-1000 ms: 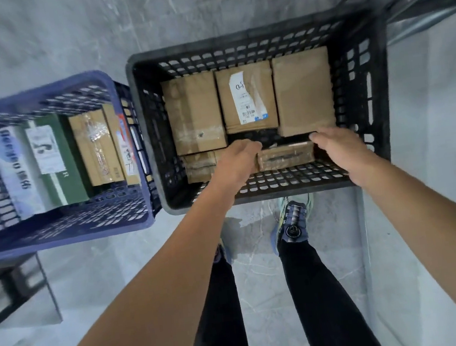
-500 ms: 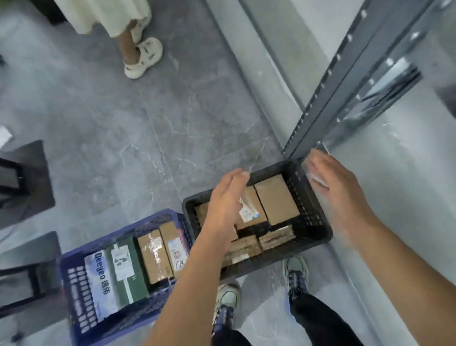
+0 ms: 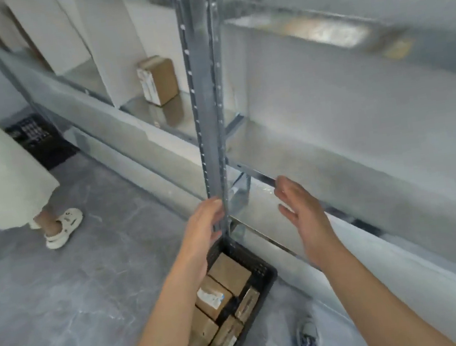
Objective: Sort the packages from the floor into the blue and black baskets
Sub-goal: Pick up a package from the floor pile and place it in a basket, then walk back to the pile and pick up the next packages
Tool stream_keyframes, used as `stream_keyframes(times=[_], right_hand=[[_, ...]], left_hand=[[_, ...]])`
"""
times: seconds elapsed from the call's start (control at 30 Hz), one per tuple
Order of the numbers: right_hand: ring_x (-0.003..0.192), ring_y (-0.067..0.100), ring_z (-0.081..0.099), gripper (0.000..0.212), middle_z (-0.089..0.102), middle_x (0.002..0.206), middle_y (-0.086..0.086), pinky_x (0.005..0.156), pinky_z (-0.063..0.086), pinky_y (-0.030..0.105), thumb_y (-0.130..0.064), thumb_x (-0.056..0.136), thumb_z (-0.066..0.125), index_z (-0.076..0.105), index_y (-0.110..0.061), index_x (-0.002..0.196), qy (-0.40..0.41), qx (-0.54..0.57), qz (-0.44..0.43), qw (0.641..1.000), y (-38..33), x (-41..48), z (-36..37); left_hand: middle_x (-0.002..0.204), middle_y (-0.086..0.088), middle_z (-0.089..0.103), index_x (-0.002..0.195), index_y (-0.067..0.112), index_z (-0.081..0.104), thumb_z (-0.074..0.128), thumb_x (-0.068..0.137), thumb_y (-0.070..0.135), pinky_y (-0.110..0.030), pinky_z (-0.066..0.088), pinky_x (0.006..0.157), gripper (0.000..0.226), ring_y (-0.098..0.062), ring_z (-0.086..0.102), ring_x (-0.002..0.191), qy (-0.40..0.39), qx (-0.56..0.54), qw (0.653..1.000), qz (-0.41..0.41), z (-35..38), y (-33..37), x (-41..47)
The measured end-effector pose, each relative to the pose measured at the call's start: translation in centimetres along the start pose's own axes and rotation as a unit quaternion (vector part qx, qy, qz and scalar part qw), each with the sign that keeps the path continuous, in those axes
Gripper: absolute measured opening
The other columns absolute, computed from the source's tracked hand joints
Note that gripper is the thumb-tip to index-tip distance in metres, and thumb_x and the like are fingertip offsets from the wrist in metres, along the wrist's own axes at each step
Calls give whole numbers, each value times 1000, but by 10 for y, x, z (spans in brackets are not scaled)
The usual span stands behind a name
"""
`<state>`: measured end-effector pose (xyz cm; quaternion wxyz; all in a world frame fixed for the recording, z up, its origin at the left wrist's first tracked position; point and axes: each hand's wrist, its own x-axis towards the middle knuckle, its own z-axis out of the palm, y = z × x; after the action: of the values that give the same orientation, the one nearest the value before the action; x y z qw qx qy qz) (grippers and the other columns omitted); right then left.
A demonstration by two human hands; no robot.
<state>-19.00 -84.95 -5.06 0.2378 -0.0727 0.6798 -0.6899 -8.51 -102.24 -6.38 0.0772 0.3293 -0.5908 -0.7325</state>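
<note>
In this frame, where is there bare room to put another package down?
Floor left of the black basket is bare up to the bystander's shoe. The shelf right of the post looks bare too, though blurred. Left of the post, a strip lies free before the lone box. The basket is crowded: boxes cover nearly all its bottom.

A grey marbled floor (image 3: 65,307) is spread left of a perforated steel upright (image 3: 204,104). Galvanised shelves (image 3: 318,147) are fixed behind and right of the upright, and white divider panels (image 3: 116,48) are stood to its left.
</note>
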Motion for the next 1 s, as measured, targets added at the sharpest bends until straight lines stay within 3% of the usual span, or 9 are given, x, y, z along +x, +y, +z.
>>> stream_keyframes(times=[0.1,0.2,0.27,0.37,0.5,0.7,1.0], right_hand=[[137,2,53,41,56,150,-14,124,36,39,-39,107,53,56,-27,147,59,23,-27,998,-21,-28,-34],[137,2,53,58,58,147,-17,123,38,38,-50,95,62,57,-26,147,115,53,-47,991,-34,-60,-74],[138,2,52,50,58,148,-18,123,38,39,-46,100,62,57,-27,147,148,67,-61,985,-40,-84,-103],[136,1,54,41,59,146,-20,122,38,38,-43,105,55,57,-31,144,198,79,-72,974,-43,-126,-150],[137,0,52,53,57,149,-19,123,38,38,-53,103,55,54,-30,151,274,81,-82,955,-40,-192,-220],[137,4,53,75,55,150,-19,123,38,41,-69,85,58,54,-32,151,394,91,-88,911,-20,-308,-308],[138,6,52,64,53,153,-17,123,37,41,-64,98,58,52,-31,152,540,135,-85,826,29,-444,-366]], left_hand=[[129,3,70,132,27,67,63,93,50,-43,49,106,45,-13,64,122,-53,10,998,15,38,21,-16],[132,4,69,133,26,66,66,84,53,-42,50,103,55,-11,65,120,-109,19,994,16,82,36,-37],[131,7,70,130,27,67,64,79,55,-39,51,100,59,-7,66,119,-153,31,987,25,114,40,-51],[129,6,70,128,27,67,64,90,50,-41,51,103,44,-8,66,119,-210,55,976,28,166,39,-77],[128,6,71,129,27,68,60,100,42,-41,52,103,33,-8,67,117,-275,81,958,23,244,21,-122],[127,9,72,124,29,71,59,101,41,-39,53,100,28,-6,66,118,-392,122,912,1,350,-24,-216],[128,11,70,125,30,69,59,101,44,-42,52,103,29,-6,66,119,-538,201,818,-8,438,-83,-331]])
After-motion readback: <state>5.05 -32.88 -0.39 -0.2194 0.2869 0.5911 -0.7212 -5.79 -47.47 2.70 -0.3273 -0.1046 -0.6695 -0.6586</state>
